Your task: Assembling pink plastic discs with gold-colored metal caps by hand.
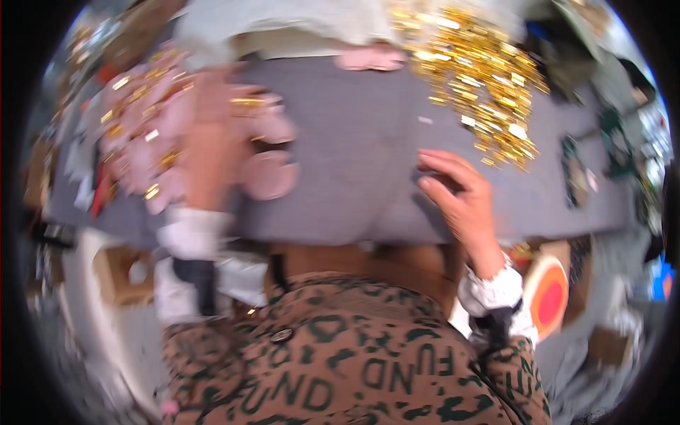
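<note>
My left hand (212, 113), smeared by motion, reaches over the heap of flat pink pieces (145, 142) on the left of the table. Its fingers cannot be made out. Shiny gold bar-like pieces (248, 103) lie among the pink ones, and some look attached. A rounded pink piece (270, 176) rests just right of my left wrist. Right of the middle, my right hand (464, 195) hovers over the table or touches it, with thumb and forefinger apart and nothing visible between them. Beyond it spreads a large pile of loose gold metal pieces (489, 92).
A grey cloth covers the table (340, 142). White material (297, 28) lies along the far edge, with another pink piece (368, 59) before it. Dark green tools (574, 170) are at the right. Below the table stand a cardboard box (124, 276) and a round orange-red item (549, 301).
</note>
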A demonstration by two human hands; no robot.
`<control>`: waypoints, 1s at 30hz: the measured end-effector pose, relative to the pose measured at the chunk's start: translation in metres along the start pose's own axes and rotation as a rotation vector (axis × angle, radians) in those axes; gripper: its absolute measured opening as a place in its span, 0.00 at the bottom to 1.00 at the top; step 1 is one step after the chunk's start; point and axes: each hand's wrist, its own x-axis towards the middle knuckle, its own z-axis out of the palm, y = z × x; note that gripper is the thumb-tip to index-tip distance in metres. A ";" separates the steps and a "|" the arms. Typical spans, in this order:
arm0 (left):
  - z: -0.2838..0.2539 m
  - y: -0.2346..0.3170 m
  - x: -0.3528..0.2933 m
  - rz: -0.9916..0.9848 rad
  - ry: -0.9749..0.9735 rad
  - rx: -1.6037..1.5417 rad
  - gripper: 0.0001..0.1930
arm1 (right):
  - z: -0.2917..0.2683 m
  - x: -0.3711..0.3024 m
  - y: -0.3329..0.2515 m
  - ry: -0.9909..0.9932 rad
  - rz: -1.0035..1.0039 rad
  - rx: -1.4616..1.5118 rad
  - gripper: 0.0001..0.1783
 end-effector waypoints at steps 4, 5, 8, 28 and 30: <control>-0.035 -0.113 -0.002 -0.555 0.404 0.080 0.21 | -0.063 -0.013 0.050 0.188 -0.006 -0.397 0.12; -0.025 -0.166 -0.014 -0.449 0.370 0.279 0.23 | -0.073 -0.017 0.055 0.220 0.004 -0.429 0.12; -0.019 -0.147 0.004 -0.450 0.458 0.151 0.26 | -0.101 -0.027 0.064 0.372 0.034 -0.597 0.13; 0.048 0.226 0.054 -0.890 -0.433 -2.086 0.30 | -0.051 -0.020 0.020 -0.190 -0.265 0.117 0.09; 0.033 0.231 0.059 -1.002 -0.565 -2.114 0.30 | -0.055 -0.021 0.023 -0.220 -0.447 0.051 0.09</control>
